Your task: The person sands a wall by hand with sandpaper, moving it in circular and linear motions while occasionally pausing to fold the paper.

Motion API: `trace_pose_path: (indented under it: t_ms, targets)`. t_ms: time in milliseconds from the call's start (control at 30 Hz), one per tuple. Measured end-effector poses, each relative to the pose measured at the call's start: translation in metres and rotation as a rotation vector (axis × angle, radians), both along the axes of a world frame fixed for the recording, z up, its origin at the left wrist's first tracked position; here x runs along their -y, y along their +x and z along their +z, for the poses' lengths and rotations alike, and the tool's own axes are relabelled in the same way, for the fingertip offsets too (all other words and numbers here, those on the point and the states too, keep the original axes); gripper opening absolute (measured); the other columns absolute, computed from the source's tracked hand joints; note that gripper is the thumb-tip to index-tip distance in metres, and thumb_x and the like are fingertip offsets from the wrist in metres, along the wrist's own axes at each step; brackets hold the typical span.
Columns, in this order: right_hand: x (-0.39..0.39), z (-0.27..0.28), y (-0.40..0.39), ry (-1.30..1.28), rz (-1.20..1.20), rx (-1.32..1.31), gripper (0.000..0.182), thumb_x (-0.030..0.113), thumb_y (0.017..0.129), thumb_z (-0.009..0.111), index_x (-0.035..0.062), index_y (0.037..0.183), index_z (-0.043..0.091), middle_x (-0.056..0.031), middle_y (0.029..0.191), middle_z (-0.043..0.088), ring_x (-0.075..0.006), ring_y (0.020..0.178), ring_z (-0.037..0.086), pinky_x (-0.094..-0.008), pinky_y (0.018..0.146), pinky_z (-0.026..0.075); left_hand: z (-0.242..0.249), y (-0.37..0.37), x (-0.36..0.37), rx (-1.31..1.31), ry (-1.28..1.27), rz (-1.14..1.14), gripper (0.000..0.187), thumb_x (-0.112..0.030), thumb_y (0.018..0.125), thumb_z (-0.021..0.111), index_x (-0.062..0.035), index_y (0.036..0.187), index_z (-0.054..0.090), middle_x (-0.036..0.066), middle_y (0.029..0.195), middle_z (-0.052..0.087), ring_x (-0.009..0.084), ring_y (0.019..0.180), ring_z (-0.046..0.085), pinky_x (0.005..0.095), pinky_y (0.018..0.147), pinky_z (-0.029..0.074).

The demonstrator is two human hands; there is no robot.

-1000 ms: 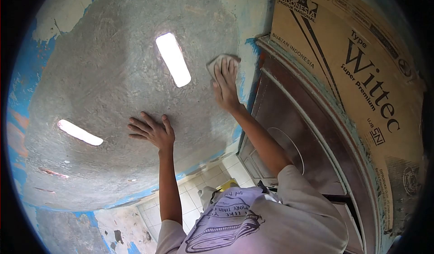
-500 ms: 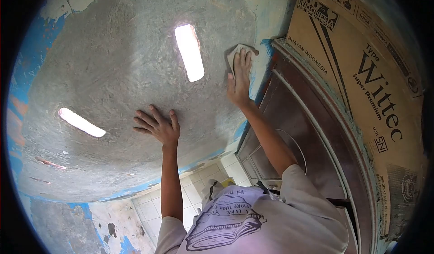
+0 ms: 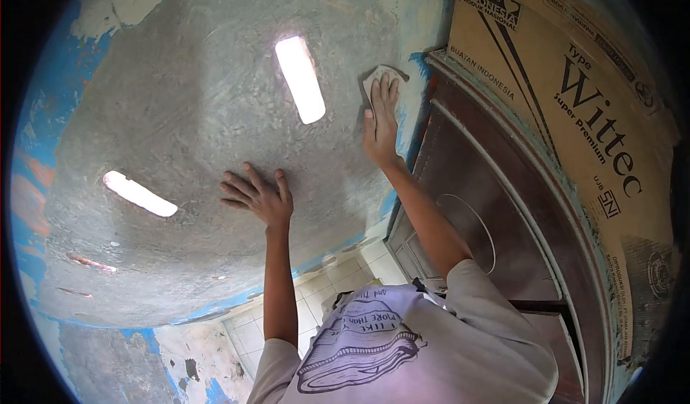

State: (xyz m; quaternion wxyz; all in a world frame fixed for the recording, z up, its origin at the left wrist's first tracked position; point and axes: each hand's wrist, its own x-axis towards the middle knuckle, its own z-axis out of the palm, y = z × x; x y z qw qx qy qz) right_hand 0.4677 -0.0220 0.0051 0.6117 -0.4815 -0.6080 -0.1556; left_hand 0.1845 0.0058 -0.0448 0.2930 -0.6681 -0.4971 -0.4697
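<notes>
My right hand (image 3: 381,120) lies against the grey plastered wall (image 3: 180,102), pressing a pale piece of sandpaper (image 3: 371,86) flat under its fingers. One corner of the sandpaper is brownish and sticks out past the fingertips. The thumb is spread to the left, near the paper's lower edge. To the lower left, my left hand (image 3: 260,197) rests on bare plaster with fingers spread and nothing in it. A bright slot-shaped opening (image 3: 300,80) in the wall lies between and above the two hands.
A second bright slot (image 3: 140,193) is left of my left hand. Close to my right arm stands a dark brown wooden door (image 3: 496,188) with a printed cardboard sheet (image 3: 575,109) beside it. Peeling blue paint (image 3: 47,131) borders the plaster; floor tiles (image 3: 316,300) show below.
The camera view has shifted slightly, so the door and cardboard sit a little farther left and higher. Both hands stay at nearly the same places on the wall.
</notes>
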Motion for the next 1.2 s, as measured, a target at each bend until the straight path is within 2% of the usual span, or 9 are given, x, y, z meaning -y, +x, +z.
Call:
trace_pose_path:
  t_ms: [167,267,500,567,700,800,900,967,1200]
  targets:
    - [0.023,-0.131,-0.058,-0.212,-0.02,-0.387,0.061,0.034,0.113,0.035,-0.0029,0.16,0.025,-0.0265,0.169,0.012,-0.0419,0.157,0.004,-0.0507,0.125,0.011,-0.007,-0.015,0.012,0.055,-0.129,-0.089,0.071,-0.054,0.105,0.044,-0.0129,0.162,0.031,0.025,0.17,-0.003,0.0422,0.156,-0.015,0.0669,0.117,-0.015]
    - [0.035,-0.157,-0.092,-0.256,-0.004,-0.414,0.058,0.024,0.112,0.036,-0.0042,0.16,0.024,-0.0272,0.169,0.013,-0.045,0.157,0.003,-0.0527,0.125,0.013,-0.024,-0.038,0.021,0.007,-0.2,-0.096,0.065,-0.05,0.107,0.045,-0.0147,0.161,0.036,0.024,0.171,-0.002,0.0396,0.157,-0.015,0.0645,0.119,-0.014]
    - [0.012,0.012,-0.076,-0.128,-0.102,-0.271,0.065,0.039,0.113,0.029,-0.002,0.162,0.016,-0.0228,0.171,0.005,-0.04,0.158,-0.001,-0.0492,0.126,0.006,-0.036,-0.074,0.04,0.034,-0.399,-0.155,0.059,-0.045,0.109,0.042,-0.0213,0.162,0.033,0.025,0.17,-0.001,0.0408,0.158,-0.01,0.0639,0.12,-0.012]
    - [0.015,0.001,-0.093,-0.138,-0.091,-0.397,0.066,0.04,0.113,0.029,-0.002,0.162,0.016,-0.0231,0.171,0.004,-0.0396,0.158,-0.001,-0.0493,0.126,0.004,-0.043,-0.074,0.047,0.09,-0.405,-0.179,0.059,-0.043,0.109,0.041,-0.0219,0.163,0.03,0.026,0.17,-0.001,0.0416,0.158,-0.009,0.0643,0.12,-0.012]
    - [0.03,-0.112,-0.159,-0.239,-0.054,-0.549,0.067,0.04,0.113,0.03,-0.0037,0.162,0.016,-0.0265,0.17,0.006,-0.0419,0.158,0.0,-0.0504,0.126,0.003,-0.032,-0.077,0.068,0.1,-0.486,-0.245,0.059,-0.04,0.11,0.04,-0.0218,0.164,0.027,0.027,0.17,-0.002,0.0423,0.158,-0.007,0.0645,0.12,-0.011]
    - [0.047,-0.108,-0.209,-0.41,0.101,-0.243,0.067,0.038,0.112,0.03,-0.0061,0.161,0.016,-0.0286,0.169,0.006,-0.0449,0.157,0.0,-0.0506,0.126,0.003,-0.021,-0.105,0.073,0.08,-0.521,-0.246,0.059,-0.039,0.11,0.04,-0.0217,0.164,0.027,0.027,0.17,-0.004,0.0423,0.158,-0.007,0.0639,0.12,-0.009]
    - [0.031,-0.014,-0.214,-0.275,0.008,0.049,0.067,0.037,0.112,0.031,-0.0056,0.161,0.016,-0.0292,0.168,0.007,-0.047,0.156,0.0,-0.0504,0.126,0.004,-0.016,-0.128,0.075,0.114,-0.528,-0.261,0.059,-0.039,0.11,0.04,-0.0223,0.164,0.027,0.026,0.17,-0.006,0.0421,0.158,-0.007,0.0631,0.121,-0.008]
    - [0.022,0.033,-0.203,-0.162,-0.034,-0.063,0.065,0.036,0.112,0.032,-0.0045,0.161,0.017,-0.0294,0.168,0.007,-0.0465,0.156,0.0,-0.0515,0.126,0.005,-0.012,-0.142,0.077,0.125,-0.536,-0.269,0.059,-0.039,0.11,0.041,-0.0229,0.164,0.026,0.026,0.17,-0.006,0.0421,0.158,-0.006,0.0628,0.122,-0.008]
    - [0.037,-0.04,-0.24,-0.252,-0.037,-0.176,0.06,0.027,0.111,0.033,-0.0036,0.161,0.02,-0.0307,0.168,0.009,-0.0479,0.156,0.002,-0.0546,0.126,0.007,-0.014,-0.185,0.077,0.133,-0.504,-0.253,0.057,-0.039,0.109,0.042,-0.0231,0.163,0.032,0.027,0.17,-0.002,0.0438,0.157,-0.002,0.0632,0.122,-0.007]
